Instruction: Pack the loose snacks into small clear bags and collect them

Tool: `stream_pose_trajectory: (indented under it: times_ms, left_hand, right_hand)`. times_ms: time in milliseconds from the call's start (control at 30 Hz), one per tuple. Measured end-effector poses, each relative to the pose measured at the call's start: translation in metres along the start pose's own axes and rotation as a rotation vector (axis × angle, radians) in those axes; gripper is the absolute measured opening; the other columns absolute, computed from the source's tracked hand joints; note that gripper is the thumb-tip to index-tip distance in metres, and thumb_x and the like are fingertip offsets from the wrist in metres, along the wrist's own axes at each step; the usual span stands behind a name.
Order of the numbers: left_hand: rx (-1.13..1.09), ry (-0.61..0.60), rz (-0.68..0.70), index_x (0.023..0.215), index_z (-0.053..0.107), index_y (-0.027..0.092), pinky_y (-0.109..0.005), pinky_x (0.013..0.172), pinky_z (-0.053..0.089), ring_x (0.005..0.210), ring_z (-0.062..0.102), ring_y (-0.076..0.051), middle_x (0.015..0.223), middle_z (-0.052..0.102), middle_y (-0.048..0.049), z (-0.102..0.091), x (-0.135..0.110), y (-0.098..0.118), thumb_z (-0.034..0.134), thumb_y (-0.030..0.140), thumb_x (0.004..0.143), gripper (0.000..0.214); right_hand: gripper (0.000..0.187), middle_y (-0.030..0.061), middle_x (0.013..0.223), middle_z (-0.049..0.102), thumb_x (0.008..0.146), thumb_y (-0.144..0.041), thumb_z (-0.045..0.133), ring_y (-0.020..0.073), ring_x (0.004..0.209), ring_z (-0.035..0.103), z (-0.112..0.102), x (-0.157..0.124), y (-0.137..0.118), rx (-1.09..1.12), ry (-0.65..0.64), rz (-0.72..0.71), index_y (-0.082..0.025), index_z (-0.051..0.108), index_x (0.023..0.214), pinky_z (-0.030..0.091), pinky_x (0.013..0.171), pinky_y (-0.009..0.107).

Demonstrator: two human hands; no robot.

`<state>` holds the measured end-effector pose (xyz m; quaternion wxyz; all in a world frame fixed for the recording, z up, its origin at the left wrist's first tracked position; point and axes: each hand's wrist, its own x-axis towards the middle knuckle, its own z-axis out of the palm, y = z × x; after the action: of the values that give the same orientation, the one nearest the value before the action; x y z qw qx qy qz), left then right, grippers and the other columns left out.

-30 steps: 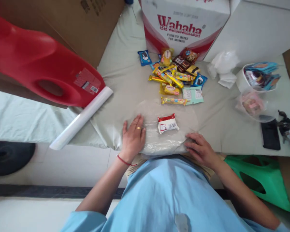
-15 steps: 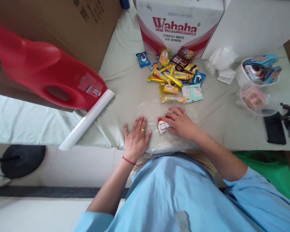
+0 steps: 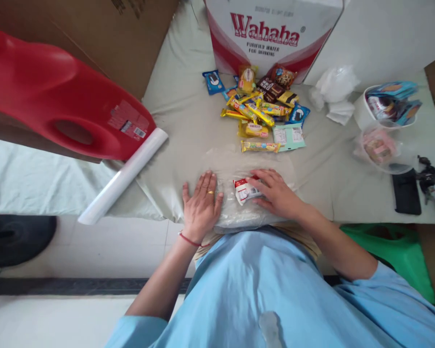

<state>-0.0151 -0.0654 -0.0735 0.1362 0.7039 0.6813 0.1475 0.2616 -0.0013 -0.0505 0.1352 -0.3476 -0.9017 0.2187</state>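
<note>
My left hand (image 3: 200, 203) lies flat, palm down, fingers stretched out, at the left edge of a clear plastic sheet (image 3: 226, 215) on the cloth. A red-and-white snack packet (image 3: 243, 190) lies on the sheet. My right hand (image 3: 277, 194) is closed around the packet's right end, thumb on the near side and fingers on the far side; that end is partly hidden. Just beyond, a yellow stick-shaped packet (image 3: 260, 146) lies beside a pale green packet (image 3: 293, 136). Behind them is a pile of yellow, blue and brown wrapped snacks (image 3: 263, 115).
A white roll (image 3: 123, 176) and a red jug (image 3: 105, 116) stand at the left. A Wahaha carton (image 3: 271, 34) is at the back. On the right are crumpled white plastic (image 3: 336, 87), a white tub (image 3: 362, 111) of packets, a clear lid (image 3: 402, 157) and a black phone (image 3: 406, 193).
The red-and-white packet has turned flatter, with more of its printed face showing, and my right hand has shifted slightly. My left hand stays flat. The view has moved a little.
</note>
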Motion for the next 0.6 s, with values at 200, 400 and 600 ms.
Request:
stream_pose_trajectory:
  times_ms: [200,400,600]
  left_hand:
    - [-0.066,0.218,-0.022,0.161,0.051,0.016,-0.060,0.135,0.026,0.167,0.033,-0.033,0.173,0.044,-0.0218,0.008,-0.010,-0.012,0.053,0.041,0.107,0.060]
    - [-0.026,0.210,0.102,0.127,0.078,0.037,-0.068,0.137,0.008,0.165,0.038,-0.032,0.156,0.066,-0.0050,0.006,-0.012,-0.020,0.057,0.026,0.103,0.034]
    - [-0.111,0.186,0.017,0.129,0.077,0.026,-0.068,0.129,0.035,0.159,0.045,-0.037,0.148,0.069,-0.0144,-0.004,0.003,-0.029,0.055,0.031,0.101,0.036]
  right_hand:
    - [0.067,0.0175,0.143,0.062,0.099,-0.042,0.075,0.0347,0.130,0.062,-0.018,-0.081,0.007,0.101,0.178,0.002,-0.030,0.048,0.160,0.057,0.107,0.056]
    - [0.040,0.0154,0.138,0.066,0.102,-0.031,0.070,0.0329,0.123,0.065,0.002,-0.111,0.008,0.061,0.204,0.067,-0.031,0.064,0.141,0.061,0.099,0.056]
    - [0.021,0.0109,0.135,0.071,0.106,-0.030,0.059,0.0316,0.124,0.065,-0.011,-0.088,0.014,0.120,0.215,0.093,-0.031,0.079,0.110,0.058,0.104,0.058]
